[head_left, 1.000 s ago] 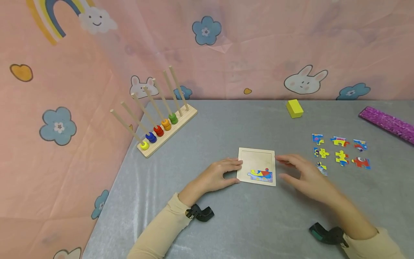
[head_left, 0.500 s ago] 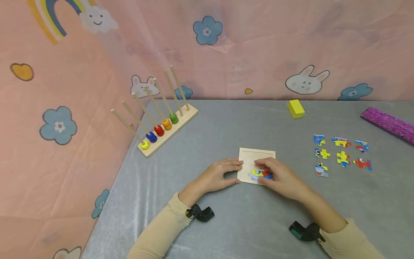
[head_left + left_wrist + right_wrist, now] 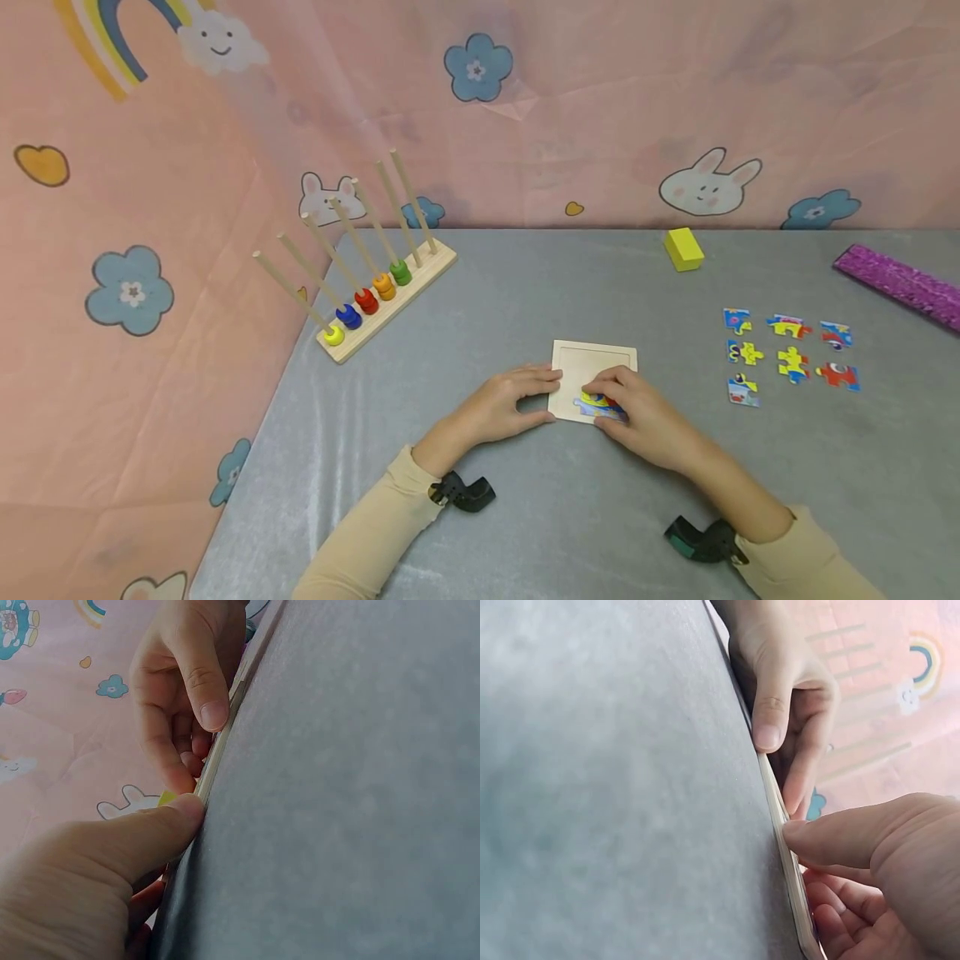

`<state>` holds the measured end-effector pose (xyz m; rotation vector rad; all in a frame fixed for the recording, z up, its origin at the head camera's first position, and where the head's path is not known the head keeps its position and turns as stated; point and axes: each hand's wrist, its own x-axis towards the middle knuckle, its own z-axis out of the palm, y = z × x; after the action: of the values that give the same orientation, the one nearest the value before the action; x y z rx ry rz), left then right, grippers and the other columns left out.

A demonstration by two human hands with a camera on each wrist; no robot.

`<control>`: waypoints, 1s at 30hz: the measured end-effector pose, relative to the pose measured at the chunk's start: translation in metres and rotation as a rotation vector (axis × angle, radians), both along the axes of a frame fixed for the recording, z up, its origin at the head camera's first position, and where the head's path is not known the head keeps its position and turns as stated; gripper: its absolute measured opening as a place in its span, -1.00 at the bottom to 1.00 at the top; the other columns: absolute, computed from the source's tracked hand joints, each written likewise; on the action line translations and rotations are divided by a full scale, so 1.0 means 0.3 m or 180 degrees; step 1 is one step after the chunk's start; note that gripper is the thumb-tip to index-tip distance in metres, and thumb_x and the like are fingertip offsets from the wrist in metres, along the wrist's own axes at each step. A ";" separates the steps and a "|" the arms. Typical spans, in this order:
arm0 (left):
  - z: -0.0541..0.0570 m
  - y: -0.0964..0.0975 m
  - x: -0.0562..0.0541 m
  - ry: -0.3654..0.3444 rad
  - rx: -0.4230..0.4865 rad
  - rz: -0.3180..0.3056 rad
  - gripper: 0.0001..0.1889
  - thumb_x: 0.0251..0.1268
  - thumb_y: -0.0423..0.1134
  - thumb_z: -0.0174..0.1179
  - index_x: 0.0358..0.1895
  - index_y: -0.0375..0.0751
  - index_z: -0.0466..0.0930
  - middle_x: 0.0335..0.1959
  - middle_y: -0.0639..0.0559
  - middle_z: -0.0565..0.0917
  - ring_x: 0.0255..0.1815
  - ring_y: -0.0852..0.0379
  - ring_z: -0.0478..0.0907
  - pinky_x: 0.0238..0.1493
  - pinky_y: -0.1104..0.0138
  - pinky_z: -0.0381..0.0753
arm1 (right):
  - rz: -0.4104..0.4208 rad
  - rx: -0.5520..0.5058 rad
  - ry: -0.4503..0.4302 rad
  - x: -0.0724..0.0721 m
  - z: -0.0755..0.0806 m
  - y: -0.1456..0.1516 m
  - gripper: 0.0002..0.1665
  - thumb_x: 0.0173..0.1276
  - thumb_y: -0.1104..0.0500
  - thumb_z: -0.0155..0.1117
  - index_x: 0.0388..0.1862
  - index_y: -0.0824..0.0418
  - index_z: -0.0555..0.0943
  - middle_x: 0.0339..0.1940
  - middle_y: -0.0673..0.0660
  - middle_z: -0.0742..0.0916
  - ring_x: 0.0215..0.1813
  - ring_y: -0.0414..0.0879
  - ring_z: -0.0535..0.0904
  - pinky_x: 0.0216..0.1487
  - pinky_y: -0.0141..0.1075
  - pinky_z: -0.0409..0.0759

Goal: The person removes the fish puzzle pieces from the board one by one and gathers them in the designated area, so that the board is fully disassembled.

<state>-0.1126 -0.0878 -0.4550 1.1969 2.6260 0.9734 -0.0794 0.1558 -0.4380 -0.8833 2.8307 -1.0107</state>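
Note:
In the head view a shallow square wooden puzzle tray [image 3: 572,359] lies flat on the table. Joined yellow, red and blue puzzle pieces [image 3: 599,407] fill part of its near side. My left hand [image 3: 498,406] touches the tray's left edge with fingertips and thumb. From the right, my right hand [image 3: 651,419] reaches over the tray, its bent fingers on the pieces and its thumb by the near rim; it hides part of them. Both wrist views show the tray edge-on, with a thumb of each hand at its near edge.
Several loose puzzle pieces [image 3: 792,365] lie in rows to the right. A yellow block [image 3: 683,249] and a purple glittery strip [image 3: 900,287] are farther back. At the left stands a peg board [image 3: 415,285] with coloured rings.
My right hand has moved left from beside the tray to over its joined pieces, its fingertips shifting slightly further left since half a second ago. My left hand has stayed at the left edge.

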 end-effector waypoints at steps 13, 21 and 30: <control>-0.007 -0.001 -0.005 0.0027 -0.0004 -0.0041 -0.53 0.20 -0.11 0.30 0.15 -0.23 0.57 0.28 0.04 0.50 0.38 0.14 0.32 0.41 0.36 0.25 | -0.0032 -0.0166 0.0064 0.003 -0.015 -0.003 -0.57 0.07 0.36 0.42 -0.05 0.20 0.58 -0.05 0.07 0.57 0.00 -0.05 0.50 0.03 -0.06 0.51; -0.005 0.001 -0.005 0.0073 0.0043 -0.0049 -0.54 0.19 -0.12 0.31 0.13 -0.25 0.58 0.26 0.03 0.52 0.37 0.13 0.34 0.44 0.35 0.21 | -0.0054 -0.0237 0.0095 0.004 -0.018 0.001 -0.56 0.09 0.37 0.40 -0.01 0.18 0.60 -0.07 0.04 0.59 -0.01 -0.06 0.51 0.00 -0.08 0.51; -0.006 0.001 -0.004 0.0047 0.0035 -0.0010 -0.54 0.18 -0.13 0.32 0.13 -0.24 0.58 0.26 0.04 0.52 0.37 0.14 0.34 0.43 0.36 0.22 | -0.0096 -0.0259 0.0141 0.006 -0.019 0.001 -0.57 0.11 0.42 0.36 0.01 0.21 0.63 -0.08 0.04 0.60 -0.02 -0.06 0.52 -0.03 -0.10 0.52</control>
<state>-0.1137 -0.0876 -0.4569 1.2148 2.6325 0.9835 -0.0778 0.1560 -0.4438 -0.8829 2.8662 -1.1314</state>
